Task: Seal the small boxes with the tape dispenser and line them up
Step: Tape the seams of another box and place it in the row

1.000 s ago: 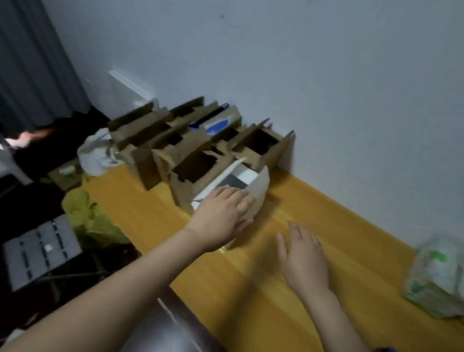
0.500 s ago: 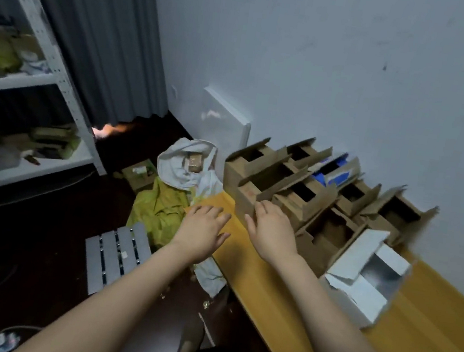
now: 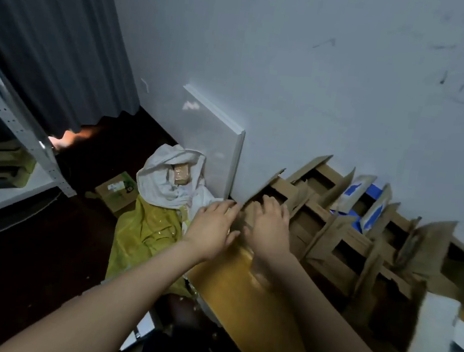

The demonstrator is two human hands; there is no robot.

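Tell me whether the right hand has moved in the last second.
Yes. The right hand left the bare table beside the white box and went left, onto the brown box at the table's end.

Brown cardboard boxes (image 3: 343, 237), yellow-wood table (image 3: 249, 302), yellow bag (image 3: 143, 232), grey curtain (image 3: 51, 34)

Two bare forearms with bare hands: left hand (image 3: 212, 229), right hand (image 3: 269, 228).

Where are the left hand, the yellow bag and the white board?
left hand (image 3: 212, 226), head view, back of the hand.
yellow bag (image 3: 143, 232), head view, crumpled front.
white board (image 3: 211, 143), head view, flat front face.
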